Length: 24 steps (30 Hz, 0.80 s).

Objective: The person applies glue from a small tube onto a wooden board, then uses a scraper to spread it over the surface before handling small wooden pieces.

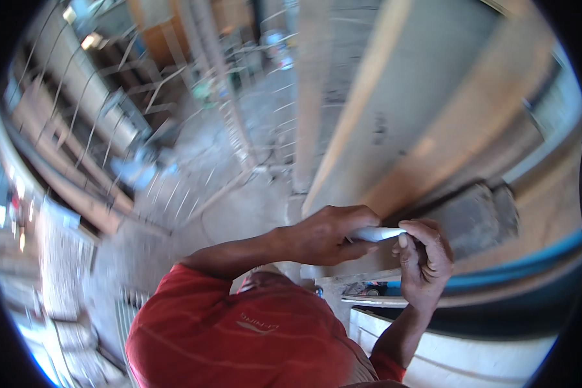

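My left hand (330, 234) reaches across my front, its fingers wrapped around a white tapered tube (374, 234). The narrow end of the tube points right. There my right hand (427, 257) pinches its tip between thumb and fingers. The kind of tube is not plain, since the fingers cover much of it and the picture is blurred. Both hands are in front of my red shirt (239, 330), above a grey slab-like block (475, 216).
Tall wooden boards (427, 97) lean just beyond my hands. A wire mesh (168, 84) stands at the far left, over a grey concrete floor (239, 210). Clear-wrapped stacks (64, 258) are at the left. White panels (459, 352) lie at the lower right.
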{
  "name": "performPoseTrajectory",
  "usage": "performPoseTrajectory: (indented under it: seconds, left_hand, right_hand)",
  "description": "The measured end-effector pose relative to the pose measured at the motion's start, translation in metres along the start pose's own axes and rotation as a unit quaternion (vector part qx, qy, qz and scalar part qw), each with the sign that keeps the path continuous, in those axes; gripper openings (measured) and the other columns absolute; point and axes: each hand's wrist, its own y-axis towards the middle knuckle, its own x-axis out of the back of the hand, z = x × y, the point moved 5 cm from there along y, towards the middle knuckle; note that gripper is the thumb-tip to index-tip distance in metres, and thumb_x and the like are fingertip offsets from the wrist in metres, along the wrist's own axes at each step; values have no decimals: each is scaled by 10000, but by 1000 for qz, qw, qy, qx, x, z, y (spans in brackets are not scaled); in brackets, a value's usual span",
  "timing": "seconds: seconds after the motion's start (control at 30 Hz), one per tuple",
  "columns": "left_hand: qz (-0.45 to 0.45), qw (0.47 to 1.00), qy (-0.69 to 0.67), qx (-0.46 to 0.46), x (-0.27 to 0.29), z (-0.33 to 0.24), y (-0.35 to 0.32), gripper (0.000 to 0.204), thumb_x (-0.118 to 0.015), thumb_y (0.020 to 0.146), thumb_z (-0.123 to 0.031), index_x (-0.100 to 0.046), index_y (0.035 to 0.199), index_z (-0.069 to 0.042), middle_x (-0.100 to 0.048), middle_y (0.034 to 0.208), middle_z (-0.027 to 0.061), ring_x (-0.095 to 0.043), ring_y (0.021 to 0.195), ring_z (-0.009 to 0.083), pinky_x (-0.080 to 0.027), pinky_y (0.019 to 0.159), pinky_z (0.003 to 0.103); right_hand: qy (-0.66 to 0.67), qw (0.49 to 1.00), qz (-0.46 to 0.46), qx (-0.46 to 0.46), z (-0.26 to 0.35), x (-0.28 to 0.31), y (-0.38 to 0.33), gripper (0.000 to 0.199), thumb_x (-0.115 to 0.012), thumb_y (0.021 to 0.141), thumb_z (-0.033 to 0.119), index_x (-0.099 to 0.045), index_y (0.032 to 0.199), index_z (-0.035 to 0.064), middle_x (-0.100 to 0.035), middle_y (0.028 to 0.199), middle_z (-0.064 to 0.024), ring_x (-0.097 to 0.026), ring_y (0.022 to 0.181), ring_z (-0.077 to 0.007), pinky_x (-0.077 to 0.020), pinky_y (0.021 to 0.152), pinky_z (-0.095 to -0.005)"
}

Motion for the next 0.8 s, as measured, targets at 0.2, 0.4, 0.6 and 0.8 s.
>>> performPoseTrajectory:
  seconds: [0.2, 0.4, 0.6, 0.8]
  left_hand:
    - [-156, 977, 125, 81, 33, 37, -132, 342, -752, 881, -108, -537, 1143, -59, -657, 981, 136, -707, 828, 364, -582, 677, 446]
    - [-202, 940, 205, 182, 92, 37, -268, 321, -737, 927, -197, -551, 1149, -59, -654, 933, 141, -687, 809, 374, -562, 672, 486]
    - [-273, 942, -71, 184, 138, 31, -396, 274, -655, 1018, -289, -570, 1063, -33, -670, 887, 159, -694, 826, 367, -520, 702, 477]
    - [-336, 898, -224, 175, 150, 11, -484, 182, -619, 1042, -194, -615, 1083, -16, -665, 889, 131, -680, 805, 262, -505, 702, 399]
  right_hand:
    - [63, 953, 179, -238, -45, -161, -43, 211, -697, 987, 201, -634, 964, 1, -581, 700, -20, -535, 641, -72, -441, 564, -264]
    - [89, 919, 346, -164, -5, -298, -58, 325, -616, 1041, 237, -571, 820, 4, -459, 627, -31, -418, 608, -115, -373, 546, -331]
    - [123, 865, 473, -112, 58, -418, -93, 330, -515, 1076, 167, -479, 784, 18, -399, 680, -8, -379, 644, -107, -333, 566, -312]
    - [151, 769, 621, 26, 120, -498, -106, 189, -597, 985, 140, -568, 862, -1, -497, 686, -110, -498, 589, -237, -411, 559, -378]
